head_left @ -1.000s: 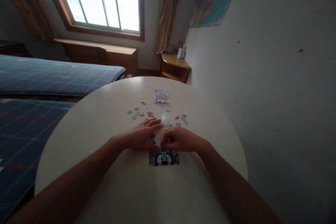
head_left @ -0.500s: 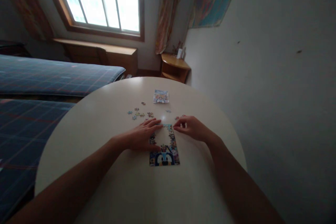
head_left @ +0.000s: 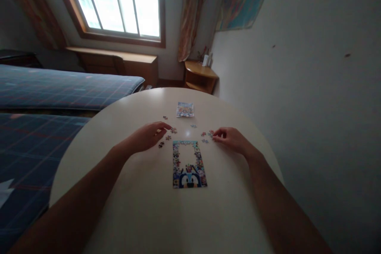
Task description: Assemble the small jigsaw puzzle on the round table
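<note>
A partly assembled jigsaw puzzle [head_left: 189, 180] lies flat on the table, a dog-like cartoon face at its near end and a pale gap inside its border. My left hand [head_left: 150, 137] is beyond its left side, index finger stretched out and touching a cluster of loose puzzle pieces [head_left: 174, 130]; it grasps nothing that I can see. Right of the puzzle, my right hand [head_left: 229, 139] has thumb and fingers pinched together at the edge of a puzzle piece [head_left: 211, 132]. More loose pieces [head_left: 205, 141] lie beside those fingertips. Other pieces may be hidden under my left hand.
A small printed picture packet [head_left: 185, 109] lies at the far part of the round white table [head_left: 143, 210]. A single piece [head_left: 193, 126] sits nearer. Beds with plaid covers [head_left: 68, 89] stand to the left, a wall [head_left: 321, 127] to the right.
My left hand has lifted off the puzzle and moved left and away to the loose pieces. My right hand has shifted right from the puzzle's far corner to the pieces there.
</note>
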{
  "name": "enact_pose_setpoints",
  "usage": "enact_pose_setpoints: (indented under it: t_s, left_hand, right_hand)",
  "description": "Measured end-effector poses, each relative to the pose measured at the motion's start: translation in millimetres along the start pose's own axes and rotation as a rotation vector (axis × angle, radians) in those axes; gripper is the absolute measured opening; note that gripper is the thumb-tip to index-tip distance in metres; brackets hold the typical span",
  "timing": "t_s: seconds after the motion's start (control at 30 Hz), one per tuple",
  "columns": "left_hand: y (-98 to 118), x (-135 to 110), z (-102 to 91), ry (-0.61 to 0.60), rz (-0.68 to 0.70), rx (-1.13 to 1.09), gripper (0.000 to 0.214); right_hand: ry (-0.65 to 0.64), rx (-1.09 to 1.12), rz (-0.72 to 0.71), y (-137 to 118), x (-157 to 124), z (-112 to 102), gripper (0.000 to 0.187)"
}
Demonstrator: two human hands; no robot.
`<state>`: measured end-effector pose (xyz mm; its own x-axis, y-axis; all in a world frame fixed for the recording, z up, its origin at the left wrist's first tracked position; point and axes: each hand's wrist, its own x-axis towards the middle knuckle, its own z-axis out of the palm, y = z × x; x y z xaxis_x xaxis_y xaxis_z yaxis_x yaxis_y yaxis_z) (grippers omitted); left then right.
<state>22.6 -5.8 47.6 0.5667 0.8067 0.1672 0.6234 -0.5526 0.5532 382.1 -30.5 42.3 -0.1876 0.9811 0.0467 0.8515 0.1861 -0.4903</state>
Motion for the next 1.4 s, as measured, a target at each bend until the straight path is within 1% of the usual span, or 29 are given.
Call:
enact_pose_setpoints:
  t_s: [0.03, 0.1, 0.17, 0.27, 0.37, 0.47, 0.6, 0.7, 0.8, 0.87, 0.93, 1.03, 1.07, 1.17, 1.27, 1.33, 1.4]
  left_hand:
    - [-5, 0, -4.9, 0.033, -0.048, 0.027, 0.032]
    - [-13, -1, -12.0, 0.019, -0.104, 0.097, 0.029]
    - [-17, -3, -14.6, -0.047, -0.136, 0.134, 0.027]
    - [-15, -5, -10.5, -0.155, -0.171, 0.125, 0.029]
    - [-11, -6, -2.4, -0.202, -0.174, 0.135, 0.031]
    - [-10, -6, 3.4, -0.205, -0.154, 0.154, 0.025]
    - [-12, -7, 5.5, -0.229, -0.142, 0.116, 0.016]
    - [-11, -7, 5.3, -0.244, -0.143, 0.088, 0.017]
    - [-2, -3, 6.4, -0.226, -0.143, -0.025, 0.025]
    - [8, 1, 9.1, -0.152, -0.135, -0.122, 0.026]
    - [21, 5, 14.0, -0.045, -0.102, -0.187, 0.025]
    - [38, 7, 24.1, 0.065, -0.15, -0.355, 0.025]
    - [43, 7, 27.2, 0.077, -0.173, -0.435, 0.025]
    - [53, 7, 33.8, 0.078, -0.229, -0.653, 0.025]
    - [60, 6, 35.9, 0.047, -0.282, -0.811, 0.019]
    - [62, 5, 36.3, 0.018, -0.317, -0.866, 0.015]
    - [64, 5, 37.1, -0.003, -0.349, -0.872, 0.014]
  right_hand:
    - [0.0, -0.006, 0.01, 1, 0, -1, 0.025]
    - [0.001, -0.014, 0.027, 2, 0, -1, 0.026]
    - [0.001, -0.019, 0.045, 1, 0, 0, 0.026]
    - [-0.003, -0.023, 0.048, 2, 1, 1, 0.026]
    - [-0.009, -0.032, 0.039, 2, 1, 2, 0.027]
    - [-0.014, -0.034, 0.033, 1, 1, 2, 0.026]
    - [-0.013, -0.038, 0.024, -5, 0, 3, 0.024]
    - [-0.007, -0.016, -0.001, -12, -1, 5, 0.023]
    - [0.004, 0.018, -0.051, -26, -3, 11, 0.021]
    - [0.005, 0.056, -0.124, -41, -6, 16, 0.019]
    - [0.001, 0.082, -0.191, -59, -9, 21, 0.018]
    - [-0.041, 0.177, -0.281, -85, -16, 31, 0.019]
    - [-0.056, 0.224, -0.306, -91, -17, 34, 0.021]
    - [-0.052, 0.314, -0.342, -101, -20, 39, 0.022]
    - [-0.026, 0.338, -0.33, -100, -20, 40, 0.021]
    - [-0.015, 0.341, -0.323, -98, -19, 39, 0.021]
    - [-0.015, 0.34, -0.321, -96, -18, 37, 0.019]
